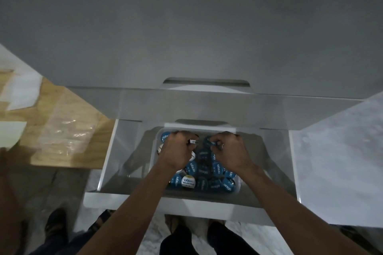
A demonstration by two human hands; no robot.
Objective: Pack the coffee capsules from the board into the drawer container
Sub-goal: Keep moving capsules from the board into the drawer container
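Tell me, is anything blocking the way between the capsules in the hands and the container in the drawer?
Nothing visible. The left hand and right hand, each gripping capsules, hang right over the clear container, which is uncovered in the open drawer.

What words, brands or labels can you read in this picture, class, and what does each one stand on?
"EXCELSO": on the white-lidded capsule at the container's near edge.
A second line beneath it on that lid: too blurred to read for sure.
"excelso", seen sideways or upside down: on the blue-lidded capsules in the clear container.
Print on the capsules held by the left hand and right hand: too small to read.
No other text shows.
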